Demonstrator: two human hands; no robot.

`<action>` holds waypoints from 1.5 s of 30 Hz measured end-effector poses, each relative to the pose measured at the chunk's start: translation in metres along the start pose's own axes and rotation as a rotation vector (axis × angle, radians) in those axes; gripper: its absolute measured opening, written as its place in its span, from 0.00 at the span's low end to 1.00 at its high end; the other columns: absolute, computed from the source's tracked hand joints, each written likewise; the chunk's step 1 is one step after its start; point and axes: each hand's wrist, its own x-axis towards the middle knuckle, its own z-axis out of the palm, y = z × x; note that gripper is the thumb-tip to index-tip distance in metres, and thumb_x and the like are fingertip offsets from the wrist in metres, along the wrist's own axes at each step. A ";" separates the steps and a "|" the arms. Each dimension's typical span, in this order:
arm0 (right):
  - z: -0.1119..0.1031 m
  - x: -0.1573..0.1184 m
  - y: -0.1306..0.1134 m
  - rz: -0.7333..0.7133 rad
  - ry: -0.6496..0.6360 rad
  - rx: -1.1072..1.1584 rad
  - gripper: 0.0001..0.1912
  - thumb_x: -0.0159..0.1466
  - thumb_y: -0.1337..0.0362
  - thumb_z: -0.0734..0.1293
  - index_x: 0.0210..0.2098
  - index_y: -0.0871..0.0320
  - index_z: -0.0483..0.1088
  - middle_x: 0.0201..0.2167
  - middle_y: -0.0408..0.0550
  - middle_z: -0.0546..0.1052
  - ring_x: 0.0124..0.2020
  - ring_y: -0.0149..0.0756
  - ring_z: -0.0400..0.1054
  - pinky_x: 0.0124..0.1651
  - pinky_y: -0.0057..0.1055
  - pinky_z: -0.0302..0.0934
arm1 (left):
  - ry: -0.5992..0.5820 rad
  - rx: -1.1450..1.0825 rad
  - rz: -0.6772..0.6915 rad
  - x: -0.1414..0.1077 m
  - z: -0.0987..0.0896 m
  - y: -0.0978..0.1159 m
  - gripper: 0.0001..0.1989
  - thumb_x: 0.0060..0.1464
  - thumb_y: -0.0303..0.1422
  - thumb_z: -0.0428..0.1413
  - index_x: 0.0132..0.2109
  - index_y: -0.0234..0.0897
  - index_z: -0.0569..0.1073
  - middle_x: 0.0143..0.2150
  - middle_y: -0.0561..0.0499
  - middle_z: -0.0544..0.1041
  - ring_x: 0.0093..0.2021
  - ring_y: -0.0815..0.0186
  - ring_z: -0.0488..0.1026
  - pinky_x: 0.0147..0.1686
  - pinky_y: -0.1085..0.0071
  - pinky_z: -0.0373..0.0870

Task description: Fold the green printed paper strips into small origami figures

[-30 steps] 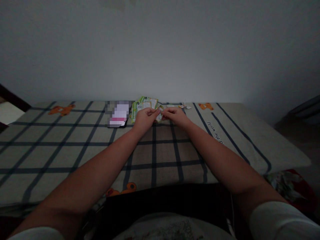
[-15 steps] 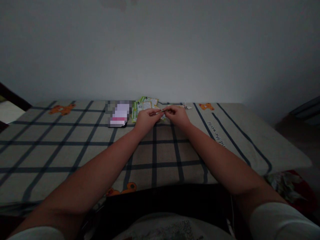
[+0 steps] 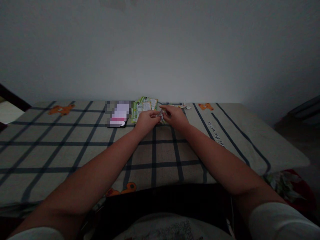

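Observation:
My left hand (image 3: 147, 120) and my right hand (image 3: 175, 116) meet over the middle of the table's far side, both with bent fingers. Between their fingertips is a small, thin, pale piece (image 3: 160, 113), too small and dim to name. The left thumb and index finger pinch it from one side; the right fingers close on it from the other. Just behind and left of my left hand lie green-and-white printed packets (image 3: 144, 106), overlapping and partly covered by that hand. A small crumpled whitish scrap (image 3: 185, 106) rests beyond my right hand.
A phone (image 3: 119, 114) with a lit, blurred screen lies left of the packets. The checked tablecloth (image 3: 75, 143) with bear prints covers the table up to the grey wall (image 3: 160, 50). At the lower right is a red container (image 3: 297, 186) with leafy-patterned or crumpled contents.
My right hand has turned slightly, its index finger now reaching higher and further left. The pale piece has tilted more upright between the fingertips. The left hand has barely shifted.

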 end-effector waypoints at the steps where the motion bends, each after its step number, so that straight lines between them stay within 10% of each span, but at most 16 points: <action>1: 0.000 0.000 -0.001 -0.003 0.004 -0.007 0.20 0.62 0.70 0.64 0.54 0.61 0.74 0.44 0.55 0.81 0.39 0.39 0.72 0.48 0.35 0.65 | -0.005 0.006 0.009 0.000 0.000 0.000 0.08 0.48 0.29 0.61 0.37 0.32 0.81 0.28 0.50 0.80 0.30 0.64 0.77 0.32 0.72 0.73; 10: 0.005 0.000 -0.002 0.098 0.080 0.126 0.19 0.59 0.68 0.67 0.51 0.61 0.74 0.29 0.46 0.76 0.30 0.34 0.66 0.38 0.32 0.63 | -0.005 -0.201 -0.050 -0.001 0.002 -0.002 0.07 0.53 0.34 0.60 0.32 0.34 0.78 0.29 0.52 0.79 0.27 0.67 0.76 0.28 0.73 0.74; 19: 0.005 0.002 0.013 0.356 -0.052 0.899 0.28 0.57 0.40 0.70 0.41 0.59 0.79 0.33 0.47 0.78 0.34 0.33 0.70 0.37 0.32 0.69 | 0.051 -0.498 -0.117 0.008 0.001 -0.006 0.09 0.50 0.35 0.61 0.37 0.33 0.77 0.32 0.51 0.77 0.30 0.66 0.74 0.28 0.70 0.76; 45: 0.007 0.002 0.013 0.497 -0.157 1.145 0.22 0.47 0.53 0.80 0.33 0.58 0.72 0.31 0.40 0.78 0.32 0.27 0.73 0.42 0.29 0.71 | -0.034 -0.470 -0.071 0.002 -0.001 -0.003 0.20 0.46 0.48 0.65 0.35 0.33 0.78 0.29 0.50 0.77 0.29 0.67 0.73 0.29 0.73 0.71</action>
